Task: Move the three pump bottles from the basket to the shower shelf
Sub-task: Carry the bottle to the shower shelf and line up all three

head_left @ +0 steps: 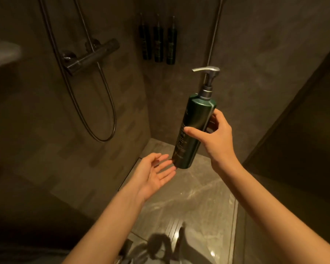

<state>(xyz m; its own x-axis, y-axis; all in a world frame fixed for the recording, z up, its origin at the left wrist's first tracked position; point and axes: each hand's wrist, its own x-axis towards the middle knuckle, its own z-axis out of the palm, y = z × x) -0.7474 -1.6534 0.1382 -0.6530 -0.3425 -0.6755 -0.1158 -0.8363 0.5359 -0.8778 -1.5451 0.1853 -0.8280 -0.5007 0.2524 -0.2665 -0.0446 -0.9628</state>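
Observation:
A tall dark green pump bottle (193, 128) with a silver pump head is held upright, slightly tilted, in mid-air in front of the shower corner. My right hand (215, 134) grips its body from the right side. My left hand (156, 172) is palm up with fingers spread, its fingertips just under the bottle's base. On the back wall hang three dark narrow bottles (158, 40) side by side. No basket and no shelf can be made out in this dim view.
A shower mixer bar (91, 55) with a looping hose (103, 115) is on the left wall. A second thin hose (214, 31) runs down the back wall on the right. The marble floor (198, 202) is glossy, with a drain slot (131, 173) along the left wall.

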